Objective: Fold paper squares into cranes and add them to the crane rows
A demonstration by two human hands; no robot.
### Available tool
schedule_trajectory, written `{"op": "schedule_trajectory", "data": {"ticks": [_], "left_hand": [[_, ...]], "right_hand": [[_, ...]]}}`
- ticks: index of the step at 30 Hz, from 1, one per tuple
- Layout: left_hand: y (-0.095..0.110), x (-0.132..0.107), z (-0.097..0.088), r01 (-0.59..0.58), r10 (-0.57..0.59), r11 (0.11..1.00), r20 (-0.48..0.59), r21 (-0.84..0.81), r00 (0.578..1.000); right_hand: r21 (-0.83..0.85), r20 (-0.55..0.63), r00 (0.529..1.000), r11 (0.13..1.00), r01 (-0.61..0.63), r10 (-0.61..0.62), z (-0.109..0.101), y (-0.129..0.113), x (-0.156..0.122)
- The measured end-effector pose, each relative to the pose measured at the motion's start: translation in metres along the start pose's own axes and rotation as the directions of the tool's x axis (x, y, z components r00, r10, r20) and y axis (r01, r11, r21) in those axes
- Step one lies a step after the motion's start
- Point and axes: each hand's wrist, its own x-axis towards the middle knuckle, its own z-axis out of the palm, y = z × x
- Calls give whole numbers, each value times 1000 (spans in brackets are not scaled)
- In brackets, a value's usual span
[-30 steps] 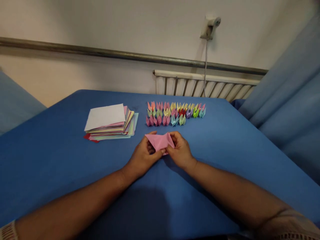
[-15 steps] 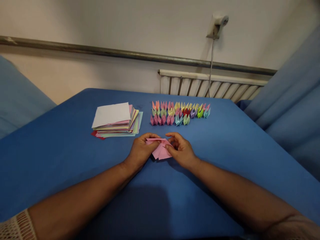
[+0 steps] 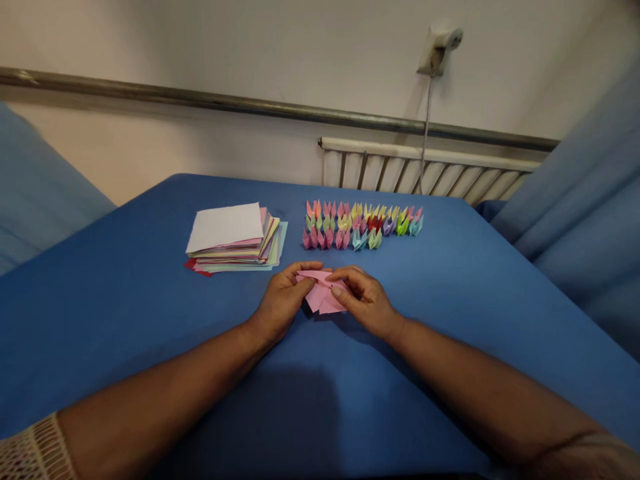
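Note:
Between my hands is a partly folded sheet of pink origami paper (image 3: 325,301), held just above the blue table. My left hand (image 3: 281,293) pinches its left side, thumb on top and fingers behind. On the right side, my right hand (image 3: 367,300) grips the paper with the thumb on its face and the index finger curled over the upper edge. Beyond my hands stand rows of small folded paper cranes (image 3: 343,239) in pink, yellow, green, red, purple and blue. Some of the pink paper is hidden under my fingers.
A thick stack of coloured paper (image 3: 225,230), white sheet on top, lies to the left on the blue table (image 3: 150,293). Behind the table are a metal rail (image 3: 250,107), a radiator (image 3: 380,150) and a wall socket with a plug and cord (image 3: 436,53). Blue curtains (image 3: 595,173) hang at both sides.
My right index finger has come down from above onto the upper edge of the pink paper. My left hand keeps its pinch. The view has shifted slightly.

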Motion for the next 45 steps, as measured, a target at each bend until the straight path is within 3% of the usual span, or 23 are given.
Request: {"op": "schedule_trajectory", "data": {"ticks": [6, 12, 17, 20, 24, 27, 30, 33, 35, 36, 38, 41, 43, 45], "left_hand": [[1, -3, 0, 28, -20, 993, 71, -111, 997], [0, -1, 0, -34, 40, 993, -53, 114, 998], [1, 1, -1, -53, 70, 990, -129, 133, 989], [2, 1, -2, -78, 109, 976, -143, 204, 984], [1, -2, -1, -94, 124, 954, -89, 285, 988], [1, -5, 0, -83, 86, 971, -7, 226, 996], [0, -4, 1, -93, 84, 988, 76, 122, 994], [2, -3, -2, -203, 185, 970, 138, 133, 973], [8, -5, -5, -383, 330, 883, 220, 271, 918], [12, -6, -7, -488, 400, 795, 294, 361, 868], [20, -10, -9, -673, 473, 528, 479, 517, 739], [27, -13, -12, -819, 416, 213, 709, 533, 569], [27, -12, -12, -857, 353, 106, 787, 505, 507], [26, -10, -12, -869, 305, 30, 824, 493, 478]], "right_hand": [[11, -64, 997, 999, 50, -50, 1, 4, 3], [-28, -41, 995, 996, 86, -87, 3, 10, 1], [157, -69, 986, 977, -142, 154, 5, 9, 1], [232, -86, 968, 950, -209, 234, 7, 9, 2], [290, -21, 965, 925, -245, 262, 10, 11, 3], [366, -46, 943, 884, -292, 330, 11, 11, 6], [500, -76, 904, 800, -330, 421, 8, 10, 11], [620, -42, 881, 704, -346, 471, 1, 8, 14], [662, 55, 877, 640, -390, 477, -5, 9, 16], [671, 115, 876, 613, -416, 468, -8, 9, 16], [667, 217, 872, 586, -461, 440, -13, 10, 16], [612, 297, 864, 614, -499, 406, -18, 9, 15], [565, 332, 865, 654, -502, 377, -19, 6, 15], [531, 364, 875, 701, -476, 318, -19, 4, 15]]}}
